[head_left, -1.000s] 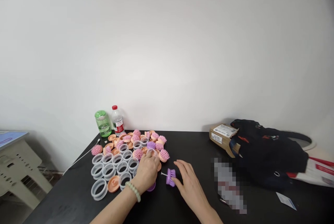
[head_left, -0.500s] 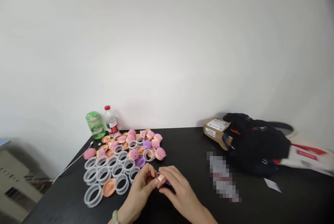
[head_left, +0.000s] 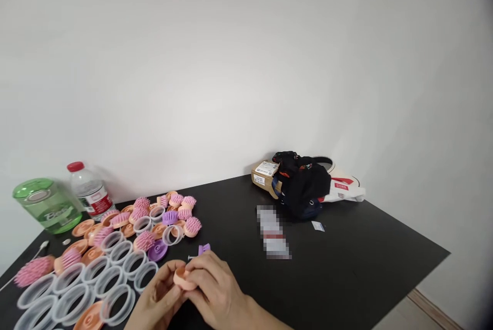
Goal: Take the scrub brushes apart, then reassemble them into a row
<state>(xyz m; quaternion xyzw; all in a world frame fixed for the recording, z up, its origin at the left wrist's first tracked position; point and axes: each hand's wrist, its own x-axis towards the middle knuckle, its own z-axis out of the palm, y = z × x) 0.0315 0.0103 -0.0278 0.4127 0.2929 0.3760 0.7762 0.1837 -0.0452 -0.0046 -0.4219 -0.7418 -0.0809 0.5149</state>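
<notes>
Between the fingertips of my left hand [head_left: 158, 296] and my right hand [head_left: 221, 289] is a small peach round plastic cap [head_left: 182, 279], its hollow side partly showing. Both hands are closed on it, and the right fingers cover its right side. Just beyond my right hand's fingers shows a purple bristled piece [head_left: 204, 249], partly hidden, with a small pin-like bit beside it. Left of my hands lie several clear plastic rings [head_left: 117, 305], with an orange disc [head_left: 90, 317] among them. A purple disc [head_left: 157, 251] lies beyond my left hand.
Pink bristled brush heads [head_left: 144, 241] crowd the left of the black table [head_left: 327, 273]. Behind them stand a green bottle [head_left: 54, 212] and a red-capped water bottle [head_left: 92, 194]. Further right are a cardboard box [head_left: 262, 178], a black bag [head_left: 306, 186] and a blurred-out packet [head_left: 273, 237].
The view has swung to the right, so the table's things appear further left. My hands still hold the peach cap together, now with more of it showing.
</notes>
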